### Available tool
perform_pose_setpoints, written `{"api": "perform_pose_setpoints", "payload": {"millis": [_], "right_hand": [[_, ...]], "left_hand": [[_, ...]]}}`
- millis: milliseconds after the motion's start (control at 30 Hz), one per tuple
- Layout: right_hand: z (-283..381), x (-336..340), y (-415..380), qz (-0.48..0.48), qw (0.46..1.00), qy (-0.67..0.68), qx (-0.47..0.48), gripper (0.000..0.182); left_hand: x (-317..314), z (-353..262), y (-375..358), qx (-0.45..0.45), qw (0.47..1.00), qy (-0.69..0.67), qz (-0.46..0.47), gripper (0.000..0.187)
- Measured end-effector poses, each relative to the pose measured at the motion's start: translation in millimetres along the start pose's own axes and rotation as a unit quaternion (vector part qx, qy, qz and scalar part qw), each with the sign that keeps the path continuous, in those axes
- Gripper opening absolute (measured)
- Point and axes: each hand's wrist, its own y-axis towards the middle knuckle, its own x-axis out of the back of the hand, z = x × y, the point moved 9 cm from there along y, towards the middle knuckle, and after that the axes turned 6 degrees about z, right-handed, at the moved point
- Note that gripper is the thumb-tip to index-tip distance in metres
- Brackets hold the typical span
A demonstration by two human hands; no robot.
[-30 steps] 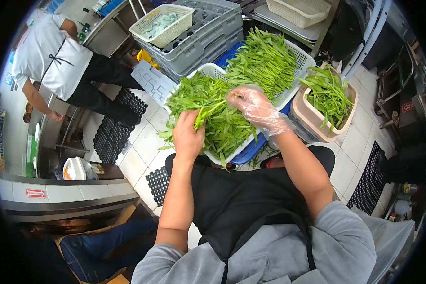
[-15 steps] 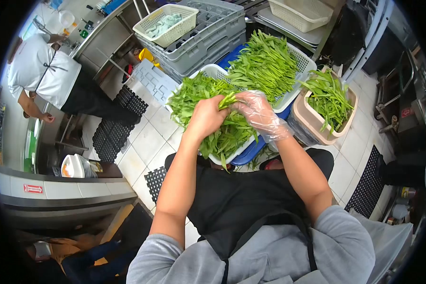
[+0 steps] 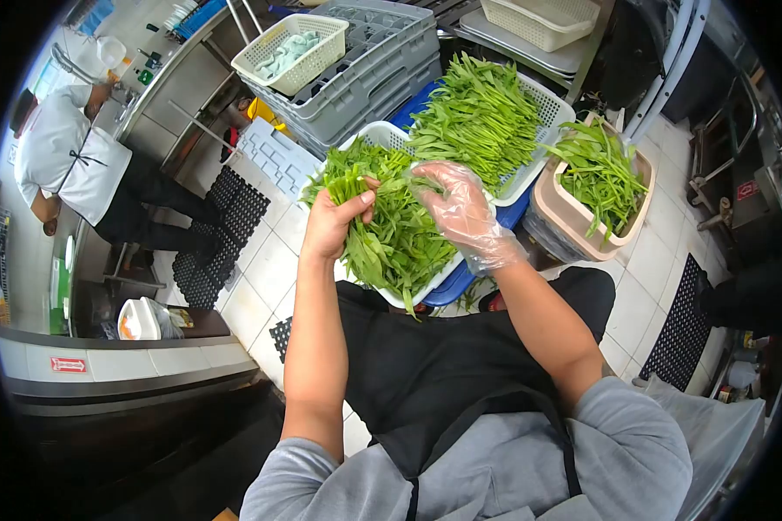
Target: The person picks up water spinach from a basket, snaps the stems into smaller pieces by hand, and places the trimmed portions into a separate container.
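Bare, my left hand [image 3: 332, 224] is closed round a small bunch of leafy green stems [image 3: 346, 186], thumb across the stalks. My right hand [image 3: 462, 213] wears a clear plastic glove. Its fingers curl together over the greens, and what lies between the fingertips is hard to make out. Below both hands is a white basket [image 3: 381, 132] heaped with loose leafy greens [image 3: 401, 250]. Just behind it, a second white basket [image 3: 558, 111] holds long greens [image 3: 478, 122] laid in rows. To the right, a beige bin [image 3: 573, 227] carries more stems and leaves [image 3: 601, 178].
Grey dish racks [image 3: 356, 82] with a cream basket [image 3: 317, 62] on top stand beyond the baskets. Blue plastic [image 3: 452, 286] shows under the near basket. At the left, a person in white [image 3: 82, 165] works by a counter. Black mats [image 3: 222, 239] lie on the tiled floor.
My hands have come apart. The left has moved left with the bunch, now upright in its grip; the right has shifted slightly and turned. The view has tilted a little.
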Motion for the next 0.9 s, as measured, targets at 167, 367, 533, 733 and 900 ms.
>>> {"api": "perform_pose_setpoints", "payload": {"millis": [167, 367, 533, 733, 900], "right_hand": [[-6, -14, 4, 0.04, 0.995, 0.078, -0.039, 0.036], [-13, -47, -17, 0.123, 0.98, 0.156, -0.023, 0.034], [-67, -53, -30, 0.12, 0.981, 0.095, -0.116, 0.023], [-73, -43, -29, 0.07, 0.976, 0.108, -0.177, 0.026], [-59, -62, -17, 0.102, 0.971, 0.168, -0.135, 0.047]], "left_hand": [[7, -10, -7, -0.032, 0.998, -0.046, -0.016, 0.026], [15, -27, -14, -0.178, 0.964, -0.192, 0.043, 0.023], [37, -48, -30, -0.272, 0.91, -0.3, 0.084, 0.02], [57, -51, -40, -0.293, 0.891, -0.32, 0.137, 0.023], [57, -41, -38, -0.282, 0.897, -0.311, 0.135, 0.024]]}}
